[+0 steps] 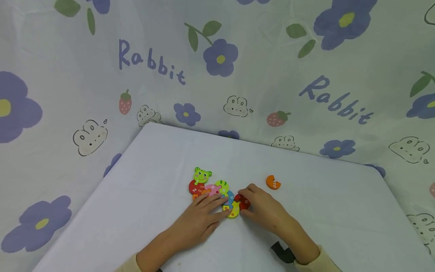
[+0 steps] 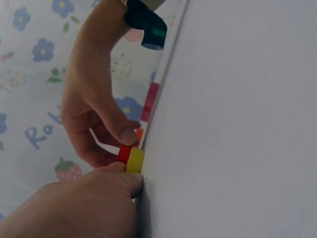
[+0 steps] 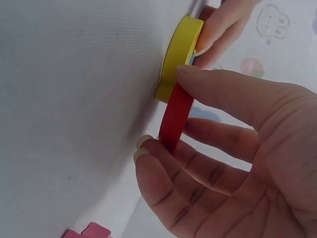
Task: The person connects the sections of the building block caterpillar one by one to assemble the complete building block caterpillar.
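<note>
A caterpillar number puzzle lies partly joined on the table, with its green head piece [image 1: 202, 175] at the far left end. Below the head sits a red piece [image 1: 195, 187] marked 2, then pink, green and blue pieces under or beside my left hand [image 1: 200, 219]. That hand rests flat on the chain, its fingers extended, one reaching the yellow piece [image 1: 232, 210]. My right hand [image 1: 268, 209] pinches a dark red piece [image 3: 176, 119] between thumb and fingers. In the right wrist view this piece is tilted against the yellow piece's end; whether they interlock I cannot tell.
An orange piece [image 1: 273, 182] marked 10 lies apart, beyond the right hand. In the right wrist view a pink block [image 3: 88, 231] shows at the bottom edge. A black wrist strap [image 1: 283, 253] hangs by the right forearm. Behind the white table [image 1: 153, 162] stands a flowered cloth [image 1: 255, 75].
</note>
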`<action>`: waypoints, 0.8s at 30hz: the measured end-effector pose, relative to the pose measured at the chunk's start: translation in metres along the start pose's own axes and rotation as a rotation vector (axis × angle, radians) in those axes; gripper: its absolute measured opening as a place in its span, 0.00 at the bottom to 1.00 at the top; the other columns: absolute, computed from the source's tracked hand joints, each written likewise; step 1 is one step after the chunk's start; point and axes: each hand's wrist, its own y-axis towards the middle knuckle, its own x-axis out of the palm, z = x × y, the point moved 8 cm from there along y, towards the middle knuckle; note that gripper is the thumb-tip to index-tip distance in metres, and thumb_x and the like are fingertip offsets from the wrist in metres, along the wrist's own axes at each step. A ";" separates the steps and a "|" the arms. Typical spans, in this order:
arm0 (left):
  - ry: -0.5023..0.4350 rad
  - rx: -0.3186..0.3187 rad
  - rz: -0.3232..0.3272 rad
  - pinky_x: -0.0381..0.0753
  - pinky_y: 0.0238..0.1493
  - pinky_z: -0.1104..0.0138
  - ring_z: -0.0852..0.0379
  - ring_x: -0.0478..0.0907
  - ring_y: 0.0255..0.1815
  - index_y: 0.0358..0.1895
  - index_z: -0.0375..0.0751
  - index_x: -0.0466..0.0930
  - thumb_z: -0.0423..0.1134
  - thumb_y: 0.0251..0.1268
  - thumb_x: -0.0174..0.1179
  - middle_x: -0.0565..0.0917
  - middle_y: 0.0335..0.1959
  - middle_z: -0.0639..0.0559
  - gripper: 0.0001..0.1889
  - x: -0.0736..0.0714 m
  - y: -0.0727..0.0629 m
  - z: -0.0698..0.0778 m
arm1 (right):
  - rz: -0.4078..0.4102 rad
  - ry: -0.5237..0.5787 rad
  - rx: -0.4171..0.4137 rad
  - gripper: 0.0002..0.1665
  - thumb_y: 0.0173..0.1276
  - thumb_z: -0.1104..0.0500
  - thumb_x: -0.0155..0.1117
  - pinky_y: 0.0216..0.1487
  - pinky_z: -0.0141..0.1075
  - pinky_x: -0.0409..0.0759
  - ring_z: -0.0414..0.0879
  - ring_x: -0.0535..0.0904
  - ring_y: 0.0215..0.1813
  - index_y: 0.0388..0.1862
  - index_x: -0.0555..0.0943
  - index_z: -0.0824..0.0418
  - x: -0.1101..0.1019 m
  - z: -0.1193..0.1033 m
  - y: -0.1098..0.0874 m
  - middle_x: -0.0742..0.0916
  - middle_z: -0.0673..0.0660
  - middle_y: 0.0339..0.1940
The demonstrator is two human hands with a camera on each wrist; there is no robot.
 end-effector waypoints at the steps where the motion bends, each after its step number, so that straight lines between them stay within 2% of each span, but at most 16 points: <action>1: -0.002 -0.001 -0.001 0.56 0.80 0.46 0.50 0.60 0.81 0.78 0.63 0.72 0.50 0.78 0.60 0.66 0.80 0.55 0.27 0.000 0.000 0.000 | -0.002 -0.002 0.006 0.32 0.58 0.54 0.85 0.51 0.38 0.87 0.42 0.81 0.47 0.61 0.85 0.57 0.000 0.000 0.000 0.84 0.51 0.50; 10: -0.022 -0.014 -0.001 0.55 0.80 0.47 0.51 0.59 0.81 0.77 0.63 0.72 0.50 0.78 0.60 0.66 0.80 0.56 0.26 0.001 0.000 -0.002 | -0.013 -0.001 0.044 0.32 0.57 0.53 0.86 0.49 0.38 0.87 0.42 0.81 0.45 0.60 0.86 0.56 0.000 -0.001 -0.001 0.84 0.51 0.47; 16: -0.011 0.007 0.007 0.55 0.80 0.46 0.50 0.60 0.81 0.77 0.62 0.72 0.49 0.79 0.60 0.66 0.80 0.55 0.26 -0.001 0.001 0.000 | -0.038 -0.024 0.073 0.33 0.56 0.50 0.86 0.47 0.41 0.89 0.43 0.81 0.45 0.60 0.86 0.55 0.003 0.001 0.002 0.84 0.52 0.47; 20: -0.011 -0.008 -0.015 0.55 0.80 0.46 0.50 0.59 0.81 0.78 0.62 0.72 0.50 0.79 0.59 0.65 0.81 0.56 0.27 -0.001 0.001 0.000 | -0.014 -0.039 0.060 0.34 0.55 0.50 0.87 0.48 0.41 0.88 0.44 0.83 0.46 0.60 0.86 0.56 -0.004 0.003 0.000 0.86 0.53 0.50; 24: -0.030 -0.037 -0.041 0.55 0.80 0.46 0.51 0.58 0.82 0.78 0.64 0.70 0.51 0.79 0.59 0.65 0.81 0.57 0.28 0.001 0.002 -0.001 | 0.007 -0.039 0.083 0.35 0.56 0.51 0.86 0.47 0.45 0.89 0.48 0.84 0.51 0.63 0.85 0.56 -0.016 0.018 -0.001 0.86 0.54 0.54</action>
